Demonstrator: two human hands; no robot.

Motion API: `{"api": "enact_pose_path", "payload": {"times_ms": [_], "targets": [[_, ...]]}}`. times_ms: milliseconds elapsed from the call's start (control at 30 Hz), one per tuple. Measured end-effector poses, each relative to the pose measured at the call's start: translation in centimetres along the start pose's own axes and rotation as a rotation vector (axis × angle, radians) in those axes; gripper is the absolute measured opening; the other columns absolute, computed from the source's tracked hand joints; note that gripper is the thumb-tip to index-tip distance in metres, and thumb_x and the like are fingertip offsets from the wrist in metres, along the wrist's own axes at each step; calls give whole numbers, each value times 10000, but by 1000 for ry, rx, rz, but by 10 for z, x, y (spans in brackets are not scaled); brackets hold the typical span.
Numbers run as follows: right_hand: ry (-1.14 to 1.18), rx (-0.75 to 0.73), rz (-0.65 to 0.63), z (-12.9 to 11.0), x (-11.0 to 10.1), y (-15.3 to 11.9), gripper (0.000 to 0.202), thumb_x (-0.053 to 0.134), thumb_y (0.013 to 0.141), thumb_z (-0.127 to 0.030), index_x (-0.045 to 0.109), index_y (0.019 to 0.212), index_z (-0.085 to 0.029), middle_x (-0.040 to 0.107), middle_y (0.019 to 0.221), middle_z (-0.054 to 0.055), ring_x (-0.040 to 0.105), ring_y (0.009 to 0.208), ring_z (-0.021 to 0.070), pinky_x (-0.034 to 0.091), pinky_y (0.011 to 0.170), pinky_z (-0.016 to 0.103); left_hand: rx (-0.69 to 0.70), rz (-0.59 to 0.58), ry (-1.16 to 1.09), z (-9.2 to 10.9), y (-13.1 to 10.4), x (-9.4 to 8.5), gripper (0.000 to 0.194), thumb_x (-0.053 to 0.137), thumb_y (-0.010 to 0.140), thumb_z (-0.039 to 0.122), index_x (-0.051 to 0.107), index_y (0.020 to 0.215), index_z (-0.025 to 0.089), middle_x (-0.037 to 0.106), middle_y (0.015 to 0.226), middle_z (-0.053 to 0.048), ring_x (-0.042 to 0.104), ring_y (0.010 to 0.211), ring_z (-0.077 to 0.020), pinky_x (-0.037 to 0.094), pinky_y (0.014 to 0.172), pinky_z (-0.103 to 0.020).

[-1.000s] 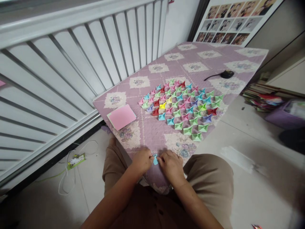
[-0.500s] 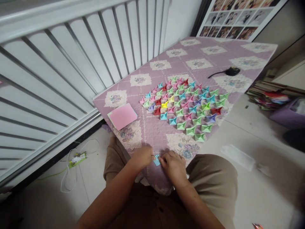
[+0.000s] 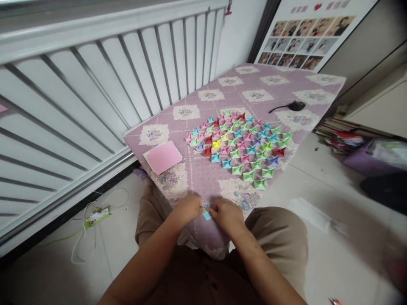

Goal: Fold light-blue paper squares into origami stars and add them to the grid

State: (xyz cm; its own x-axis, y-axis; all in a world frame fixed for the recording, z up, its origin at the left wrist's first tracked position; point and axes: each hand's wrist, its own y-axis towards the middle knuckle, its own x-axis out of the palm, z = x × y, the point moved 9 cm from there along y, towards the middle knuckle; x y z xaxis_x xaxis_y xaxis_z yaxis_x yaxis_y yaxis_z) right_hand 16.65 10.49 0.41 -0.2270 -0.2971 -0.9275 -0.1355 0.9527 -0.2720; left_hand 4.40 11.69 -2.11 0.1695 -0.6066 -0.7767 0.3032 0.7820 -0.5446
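Note:
A small light-blue piece of folded paper (image 3: 207, 214) lies at the near corner of the table, between my two hands. My left hand (image 3: 190, 208) is closed, its fingertips pinching the paper's left edge. From the other side my right hand (image 3: 227, 214) has its thumb and curled fingers on the paper's upper right. Part of the paper is hidden under the fingers. Beyond the hands stand several rows of small folded paper pieces (image 3: 234, 153) in green, pink, blue, red, purple and yellow. To the left lies a stack of paper sheets (image 3: 165, 157), pink on top.
The table's floral cloth (image 3: 203, 173) reaches its near corner between my knees. A white radiator (image 3: 104, 84) runs along the left side. A black object with a cord (image 3: 296, 105) lies toward the back right. A power strip (image 3: 97, 216) is on the floor at left.
My right hand has shifted slightly left and its fingers have drawn in closer to the left hand over the blue paper. The camera view has tilted up a little.

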Motion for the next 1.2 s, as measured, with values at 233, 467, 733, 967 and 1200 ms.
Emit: {"api": "enact_pose_path", "payload": {"times_ms": [233,467,733,967,1200], "targets": [[-48,30,-178,-2,1,17,247,594,761,-458,647,847,-232,686,872,59,621,854,226,361,678,298,14,30,14,2,-6,-5,233,538,822,381,643,948,215,679,939,-56,632,846,-209,430,678,-268],[-8,38,-114,3,2,15,248,589,771,-473,644,815,-236,684,812,33,616,799,199,343,659,282,11,31,20,2,-2,-6,326,519,832,472,660,951,204,683,943,-83,641,851,-224,440,673,-276],[91,-48,-151,6,4,13,121,645,718,-319,643,803,-233,660,748,-39,559,680,114,290,586,217,30,27,47,2,-1,-8,300,580,798,441,672,962,206,688,947,-78,642,854,-208,448,681,-254],[83,-92,-153,6,11,21,78,664,684,-259,638,730,-201,620,688,-25,512,640,115,263,556,218,71,19,76,3,1,-9,285,590,793,416,672,953,195,684,967,-93,640,878,-226,457,716,-278],[92,-169,-84,1,5,11,61,640,735,-261,629,763,-208,617,724,-26,528,675,121,320,615,224,83,52,82,-1,3,-4,273,577,811,426,665,948,208,685,947,-79,638,870,-227,449,707,-281]]}}
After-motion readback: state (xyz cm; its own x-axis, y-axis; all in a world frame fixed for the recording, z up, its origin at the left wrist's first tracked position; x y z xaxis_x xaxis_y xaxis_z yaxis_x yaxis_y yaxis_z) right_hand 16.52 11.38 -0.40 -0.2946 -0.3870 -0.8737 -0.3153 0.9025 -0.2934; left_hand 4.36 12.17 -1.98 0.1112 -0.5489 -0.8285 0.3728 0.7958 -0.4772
